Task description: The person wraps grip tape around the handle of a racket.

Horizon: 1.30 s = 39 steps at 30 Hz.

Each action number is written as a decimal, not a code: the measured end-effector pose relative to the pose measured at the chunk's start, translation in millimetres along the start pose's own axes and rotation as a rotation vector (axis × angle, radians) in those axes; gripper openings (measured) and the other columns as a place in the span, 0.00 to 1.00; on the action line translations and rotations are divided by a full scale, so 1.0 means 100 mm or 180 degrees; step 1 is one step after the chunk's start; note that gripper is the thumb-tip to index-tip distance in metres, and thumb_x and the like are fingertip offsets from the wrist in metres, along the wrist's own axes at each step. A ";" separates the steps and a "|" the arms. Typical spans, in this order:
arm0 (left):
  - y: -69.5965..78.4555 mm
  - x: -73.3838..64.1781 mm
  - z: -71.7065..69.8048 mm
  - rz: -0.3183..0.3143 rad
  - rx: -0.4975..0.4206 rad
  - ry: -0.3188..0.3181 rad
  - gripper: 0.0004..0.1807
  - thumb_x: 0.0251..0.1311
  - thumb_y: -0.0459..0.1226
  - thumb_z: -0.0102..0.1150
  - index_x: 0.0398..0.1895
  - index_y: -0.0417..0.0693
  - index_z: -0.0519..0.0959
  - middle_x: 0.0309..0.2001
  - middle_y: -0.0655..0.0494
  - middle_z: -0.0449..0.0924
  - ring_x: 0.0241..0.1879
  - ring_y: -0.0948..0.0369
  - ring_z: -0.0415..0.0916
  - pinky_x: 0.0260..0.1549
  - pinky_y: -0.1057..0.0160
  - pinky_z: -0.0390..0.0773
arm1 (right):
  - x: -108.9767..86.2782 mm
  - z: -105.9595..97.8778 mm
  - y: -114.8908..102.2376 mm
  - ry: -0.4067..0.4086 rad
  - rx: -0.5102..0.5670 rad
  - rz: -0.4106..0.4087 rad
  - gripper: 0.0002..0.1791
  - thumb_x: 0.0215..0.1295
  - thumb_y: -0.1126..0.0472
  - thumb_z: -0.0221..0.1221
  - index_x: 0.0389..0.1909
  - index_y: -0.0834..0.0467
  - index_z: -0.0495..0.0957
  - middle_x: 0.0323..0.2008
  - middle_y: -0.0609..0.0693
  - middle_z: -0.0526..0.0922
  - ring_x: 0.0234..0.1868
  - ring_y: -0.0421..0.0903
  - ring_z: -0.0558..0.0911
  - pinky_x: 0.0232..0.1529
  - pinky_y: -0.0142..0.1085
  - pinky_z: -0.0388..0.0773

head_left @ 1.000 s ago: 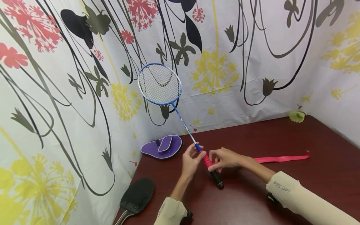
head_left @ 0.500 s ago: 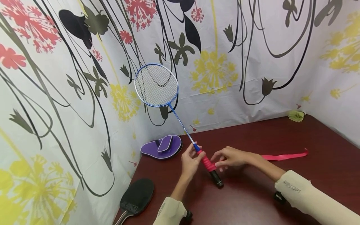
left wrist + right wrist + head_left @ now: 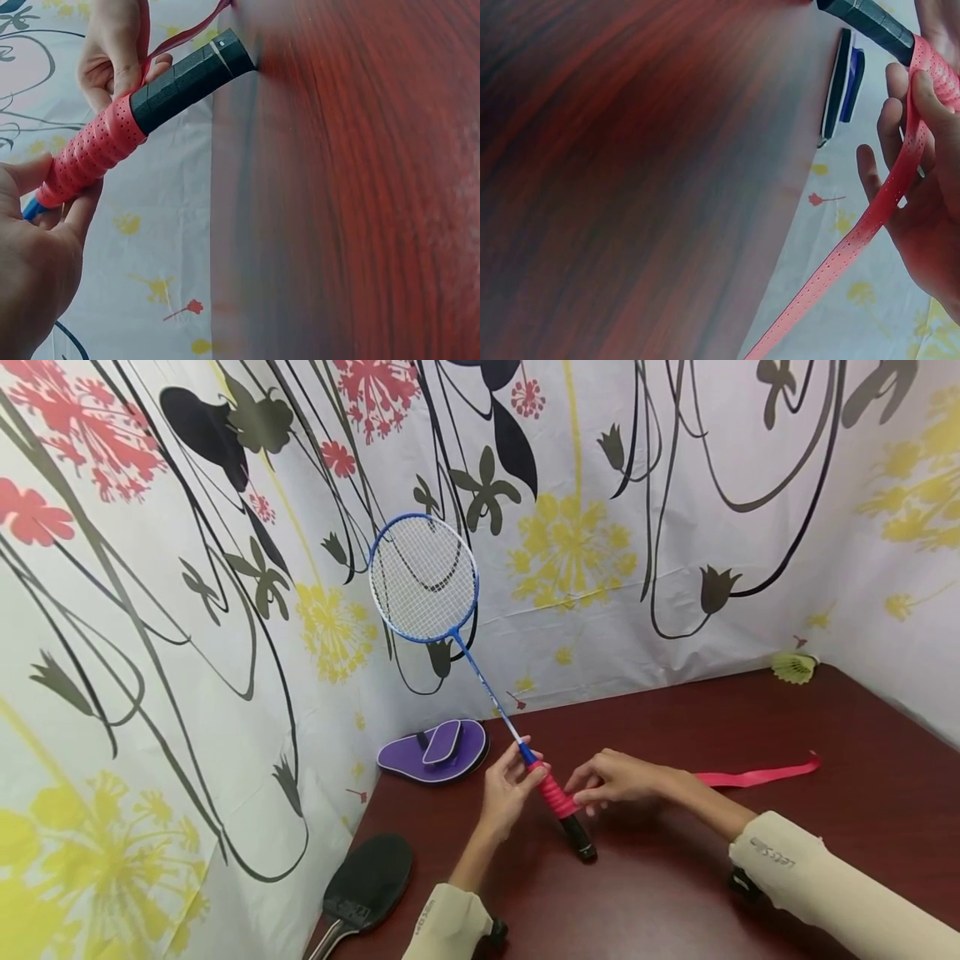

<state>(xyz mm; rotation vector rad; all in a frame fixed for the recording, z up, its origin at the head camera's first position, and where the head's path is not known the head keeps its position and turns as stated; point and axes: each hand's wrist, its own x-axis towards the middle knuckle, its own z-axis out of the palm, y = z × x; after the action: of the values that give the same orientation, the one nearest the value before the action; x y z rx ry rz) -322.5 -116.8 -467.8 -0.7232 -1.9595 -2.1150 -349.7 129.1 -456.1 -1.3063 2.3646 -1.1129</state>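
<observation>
Your left hand grips the badminton racket by its handle, tilted up over the table — your right hand pinches the pink grip tape, partly hidden behind your arm — and the table tennis bat has its handle cut off

I'm seeing the cream-sleeved left arm slanting forward, its bare left hand pinching in a thumb-and-finger grip. The cream-sleeved right arm is angling inward, its bare right hand pinching, its outer fingers bending loosely.
</observation>
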 end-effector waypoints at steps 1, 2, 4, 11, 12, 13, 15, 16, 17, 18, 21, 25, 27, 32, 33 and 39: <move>0.01 0.00 0.00 -0.0009 -0.0015 -0.0024 0.31 0.65 0.24 0.65 0.71 0.38 0.71 0.51 0.37 0.81 0.48 0.55 0.87 0.48 0.61 0.85 | 0.00 0.00 0.00 -0.0002 0.0009 0.0008 0.15 0.73 0.52 0.64 0.52 0.56 0.86 0.25 0.44 0.89 0.28 0.56 0.88 0.29 0.45 0.86; 0.01 0.00 -0.01 -0.0014 -0.0020 -0.0044 0.31 0.66 0.25 0.65 0.72 0.38 0.71 0.51 0.35 0.81 0.48 0.55 0.87 0.48 0.61 0.85 | 0.01 0.01 0.00 -0.0005 0.0009 0.0015 0.15 0.73 0.51 0.64 0.52 0.56 0.86 0.25 0.44 0.89 0.28 0.56 0.88 0.28 0.44 0.86; 0.03 -0.01 -0.01 -0.0020 -0.0029 -0.0071 0.31 0.66 0.25 0.64 0.73 0.37 0.70 0.52 0.31 0.80 0.49 0.55 0.87 0.49 0.60 0.85 | 0.01 0.02 0.00 -0.0005 -0.0006 0.0010 0.15 0.73 0.50 0.64 0.52 0.55 0.86 0.25 0.43 0.89 0.28 0.55 0.88 0.28 0.41 0.86; 0.01 -0.05 -0.04 -0.0091 -0.0043 -0.0088 0.31 0.68 0.24 0.61 0.74 0.36 0.67 0.54 0.27 0.79 0.51 0.51 0.86 0.51 0.60 0.84 | 0.04 0.07 0.00 -0.0047 -0.0033 -0.0048 0.15 0.73 0.50 0.64 0.52 0.55 0.86 0.24 0.40 0.88 0.28 0.56 0.88 0.28 0.34 0.85; 0.01 -0.06 -0.04 -0.0082 -0.0023 -0.0087 0.31 0.69 0.24 0.61 0.74 0.36 0.67 0.54 0.28 0.79 0.52 0.50 0.86 0.51 0.61 0.84 | 0.04 0.07 0.00 -0.0051 -0.0030 -0.0074 0.15 0.73 0.50 0.64 0.52 0.56 0.86 0.24 0.40 0.88 0.28 0.56 0.88 0.28 0.34 0.85; 0.00 -0.06 -0.05 -0.0065 0.0020 -0.0084 0.31 0.69 0.25 0.61 0.74 0.36 0.67 0.54 0.29 0.80 0.54 0.49 0.85 0.52 0.61 0.84 | 0.04 0.07 0.00 -0.0050 -0.0040 -0.0103 0.16 0.73 0.50 0.64 0.52 0.56 0.86 0.24 0.40 0.88 0.28 0.56 0.88 0.28 0.34 0.84; 0.01 -0.06 -0.05 -0.0031 0.0066 -0.0081 0.31 0.69 0.25 0.61 0.75 0.37 0.67 0.55 0.30 0.81 0.56 0.47 0.84 0.53 0.62 0.83 | 0.04 0.07 0.00 -0.0037 -0.0094 -0.0175 0.15 0.74 0.51 0.64 0.52 0.56 0.86 0.24 0.40 0.88 0.27 0.55 0.88 0.27 0.33 0.84; 0.01 -0.06 -0.05 -0.0014 0.0091 -0.0079 0.32 0.69 0.25 0.61 0.75 0.37 0.66 0.56 0.31 0.81 0.56 0.48 0.83 0.53 0.63 0.82 | 0.04 0.07 0.00 -0.0026 -0.0115 -0.0208 0.15 0.74 0.51 0.63 0.52 0.56 0.86 0.24 0.41 0.88 0.27 0.55 0.88 0.26 0.33 0.84; 0.02 -0.06 -0.05 -0.0007 0.0097 -0.0076 0.32 0.69 0.25 0.61 0.75 0.38 0.66 0.57 0.31 0.81 0.57 0.48 0.83 0.54 0.63 0.82 | 0.04 0.06 0.00 -0.0019 -0.0137 -0.0229 0.15 0.74 0.51 0.63 0.52 0.56 0.86 0.23 0.41 0.87 0.26 0.55 0.88 0.26 0.33 0.84; 0.02 -0.06 -0.05 0.0000 0.0096 -0.0075 0.32 0.69 0.25 0.61 0.75 0.39 0.65 0.58 0.32 0.81 0.57 0.50 0.83 0.54 0.63 0.82 | 0.05 0.06 0.01 -0.0011 -0.0161 -0.0242 0.14 0.74 0.52 0.63 0.52 0.56 0.86 0.23 0.42 0.88 0.26 0.55 0.88 0.26 0.33 0.83; 0.02 -0.05 -0.06 -0.0013 0.0021 -0.0080 0.31 0.70 0.24 0.59 0.74 0.39 0.64 0.61 0.32 0.79 0.58 0.55 0.82 0.54 0.63 0.82 | 0.05 0.03 0.02 -0.0009 -0.0180 -0.0188 0.14 0.74 0.52 0.63 0.52 0.56 0.86 0.23 0.45 0.88 0.25 0.55 0.88 0.25 0.33 0.83; 0.01 -0.03 -0.06 -0.0028 -0.0046 -0.0101 0.28 0.70 0.23 0.58 0.72 0.37 0.65 0.64 0.33 0.77 0.63 0.53 0.78 0.57 0.61 0.80 | 0.06 0.02 0.03 -0.0025 -0.0156 -0.0064 0.15 0.74 0.50 0.64 0.52 0.55 0.86 0.23 0.49 0.88 0.26 0.56 0.87 0.26 0.33 0.83; 0.00 -0.03 -0.06 -0.0022 -0.0051 -0.0143 0.29 0.71 0.23 0.57 0.73 0.37 0.65 0.66 0.32 0.75 0.66 0.50 0.76 0.59 0.60 0.80 | 0.07 0.02 0.03 -0.0031 -0.0142 -0.0040 0.14 0.73 0.51 0.64 0.51 0.55 0.85 0.23 0.50 0.88 0.26 0.57 0.87 0.25 0.33 0.83; -0.03 -0.03 -0.07 -0.0009 0.0034 -0.0171 0.32 0.72 0.26 0.57 0.78 0.39 0.63 0.65 0.30 0.76 0.64 0.46 0.78 0.59 0.60 0.79 | 0.06 0.04 0.01 -0.0016 -0.0103 -0.0040 0.12 0.73 0.51 0.65 0.48 0.53 0.83 0.23 0.50 0.88 0.26 0.58 0.87 0.25 0.33 0.82; -0.03 -0.03 -0.07 0.0001 0.0056 -0.0155 0.32 0.72 0.26 0.58 0.77 0.40 0.63 0.64 0.31 0.77 0.62 0.44 0.79 0.58 0.60 0.80 | 0.06 0.04 0.01 -0.0011 -0.0100 -0.0039 0.11 0.72 0.51 0.65 0.47 0.52 0.83 0.23 0.49 0.88 0.26 0.58 0.87 0.25 0.33 0.82; -0.02 -0.03 -0.02 0.0057 -0.0047 -0.0016 0.28 0.70 0.25 0.59 0.72 0.36 0.67 0.60 0.30 0.79 0.57 0.33 0.79 0.55 0.61 0.82 | 0.09 0.06 -0.01 0.0072 -0.0120 -0.0029 0.13 0.69 0.48 0.68 0.43 0.53 0.81 0.22 0.43 0.86 0.25 0.57 0.87 0.24 0.34 0.83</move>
<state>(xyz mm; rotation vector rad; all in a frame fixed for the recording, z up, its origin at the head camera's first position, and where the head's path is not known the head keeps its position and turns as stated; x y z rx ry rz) -321.6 -119.0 -471.2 -0.7464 -1.9346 -2.1215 -351.0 118.7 -457.8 -1.3248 2.4094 -1.0965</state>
